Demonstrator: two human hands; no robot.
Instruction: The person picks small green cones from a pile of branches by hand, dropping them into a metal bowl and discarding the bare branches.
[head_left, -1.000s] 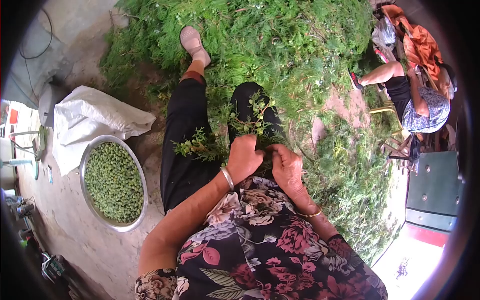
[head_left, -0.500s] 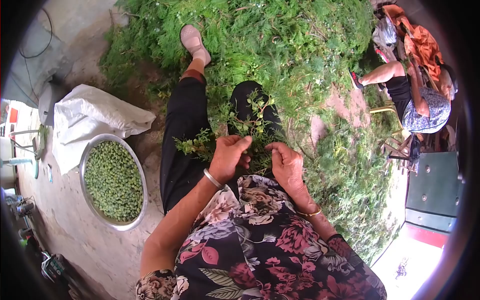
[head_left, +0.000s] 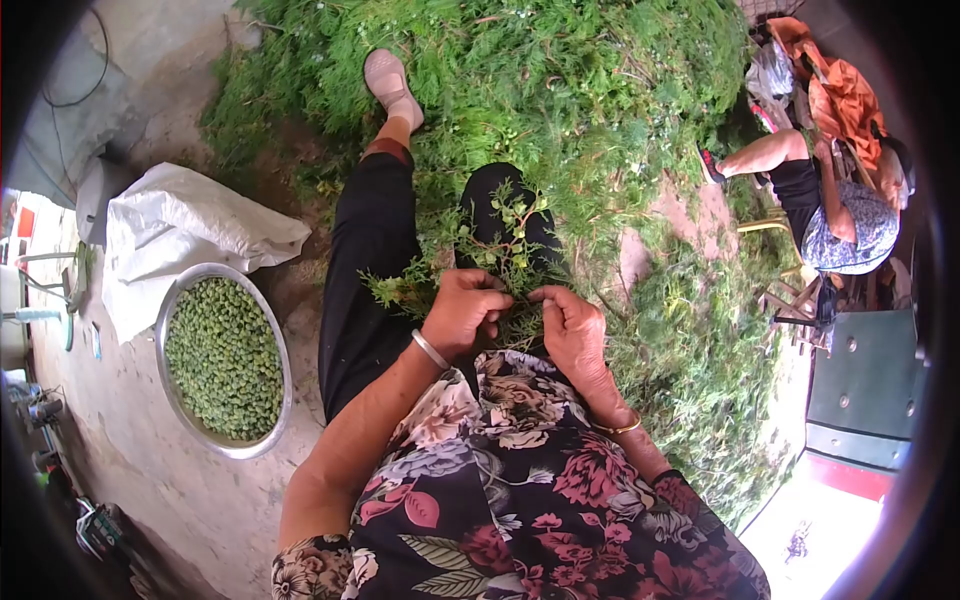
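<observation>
An evergreen sprig (head_left: 515, 235) with small green cones lies over my lap. My left hand (head_left: 463, 312), a silvery bangle at its wrist, pinches at the sprig's stems with curled fingers. Close by on the right, my right hand (head_left: 574, 332) is closed, thumb and forefinger on the same sprig's twigs. The two sets of fingertips are nearly touching. What lies inside either palm is hidden. More green foliage (head_left: 400, 290) pokes out beyond my left hand. A metal basin (head_left: 283, 400) to the left holds a heap of small green cones (head_left: 225, 360).
Cut evergreen branches (head_left: 560, 90) cover the ground ahead and to the right. A white sack (head_left: 190, 235) lies behind the basin. Another person (head_left: 850, 225) sits at the right near an orange cloth (head_left: 845, 105). A dark green panel (head_left: 865, 370) stands at the right edge.
My left hand's fingertips have moved slightly right, closer to my right hand's. The foliage left of my left hand has shifted a little to the right. My right hand is nearly still.
</observation>
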